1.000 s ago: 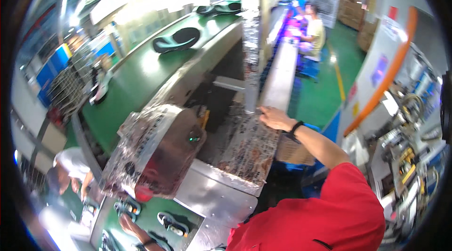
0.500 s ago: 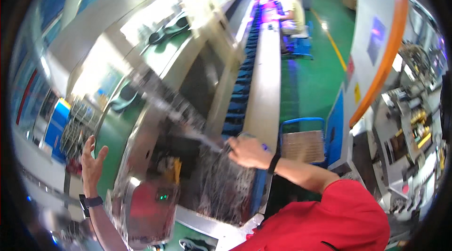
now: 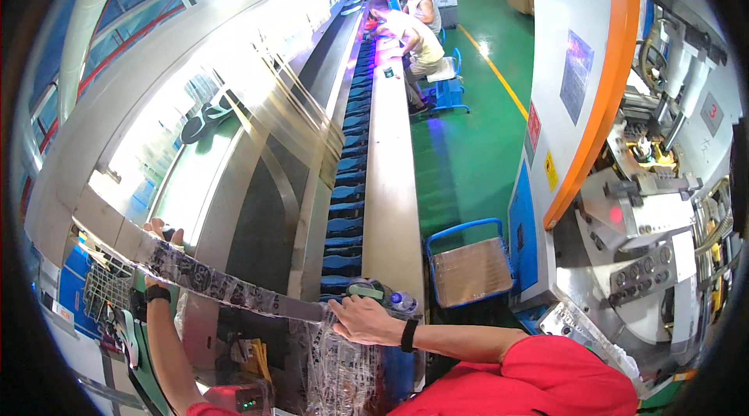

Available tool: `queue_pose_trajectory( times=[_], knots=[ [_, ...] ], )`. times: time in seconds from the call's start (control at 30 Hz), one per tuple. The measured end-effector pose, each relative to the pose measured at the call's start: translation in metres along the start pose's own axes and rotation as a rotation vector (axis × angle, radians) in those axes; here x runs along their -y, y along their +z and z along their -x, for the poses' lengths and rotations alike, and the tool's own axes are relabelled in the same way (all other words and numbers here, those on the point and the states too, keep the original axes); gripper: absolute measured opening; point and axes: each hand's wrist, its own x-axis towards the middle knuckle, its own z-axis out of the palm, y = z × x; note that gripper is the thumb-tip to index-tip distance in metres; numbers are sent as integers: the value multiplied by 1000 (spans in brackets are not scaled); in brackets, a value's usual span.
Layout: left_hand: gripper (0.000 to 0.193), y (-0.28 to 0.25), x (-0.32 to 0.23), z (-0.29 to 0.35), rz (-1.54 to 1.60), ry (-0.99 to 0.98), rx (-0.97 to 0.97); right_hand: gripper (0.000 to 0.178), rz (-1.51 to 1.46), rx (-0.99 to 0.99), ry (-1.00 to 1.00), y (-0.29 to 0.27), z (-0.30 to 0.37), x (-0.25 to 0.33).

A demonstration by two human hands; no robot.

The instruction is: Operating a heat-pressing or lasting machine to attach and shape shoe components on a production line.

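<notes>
My left hand [image 3: 166, 233] is raised behind a film-wrapped bar [image 3: 207, 279], which hides its palm. Its visible fingertips look apart above the bar, with nothing seen in them. At the bar's right end, my right hand [image 3: 367, 322] has its fingers curled against a grey-green shoe sole [image 3: 365, 289]; the hand covers part of it. Just beyond that sole begins a long row of dark blue sole-shaped pieces [image 3: 344, 205]. On the lit green belt at the left lies a dark shoe sole [image 3: 204, 121].
A bottle with a blue cap [image 3: 402, 300] stands beside my right hand on the pale ledge [image 3: 388, 205]. A blue-framed cart [image 3: 470, 272] is to the right, near an orange-edged machine [image 3: 597, 104]. Two people [image 3: 413, 34] sit farther along the line.
The whole view has shifted and become sharper. My left hand has passed behind the bar. My right hand appears lower and farther left, beside the grey-green sole.
</notes>
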Motion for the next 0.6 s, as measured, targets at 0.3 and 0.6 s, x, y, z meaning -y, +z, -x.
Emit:
queue_pose_trajectory(
  times=[0.3,0.6],
  knots=[
    [62,107,114,25,55,-20,-60,41,1,-42,3,10,3,-13],
    [50,-57,61,98,549,-440,-122,35,-89,9,1,5,4,-8]
  ],
)
